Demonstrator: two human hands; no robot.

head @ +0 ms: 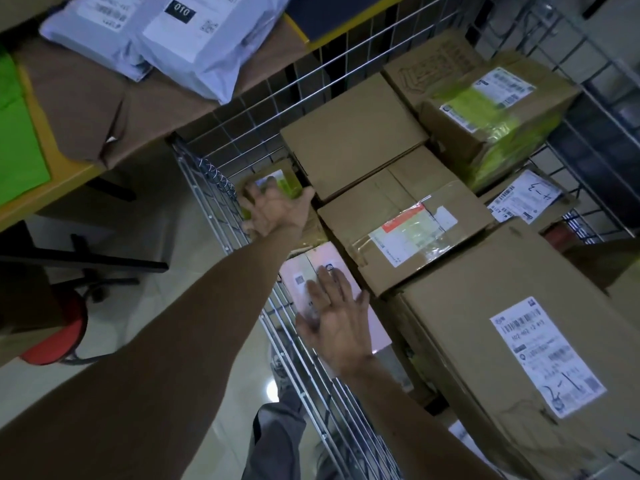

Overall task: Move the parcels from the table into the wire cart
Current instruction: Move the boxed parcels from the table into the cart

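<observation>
Both grips are down inside the wire cart (207, 174). The left grip (273, 209) splays over a small green-labelled box (277, 180) in the corner, clamping or only pressing, I cannot tell. The right grip (337, 320) lies flat on a pale box (304, 261), holding nothing. The white mailers (194, 46) wait on the desk (62, 183), up and left beyond the rail, nearer the left grip.
</observation>
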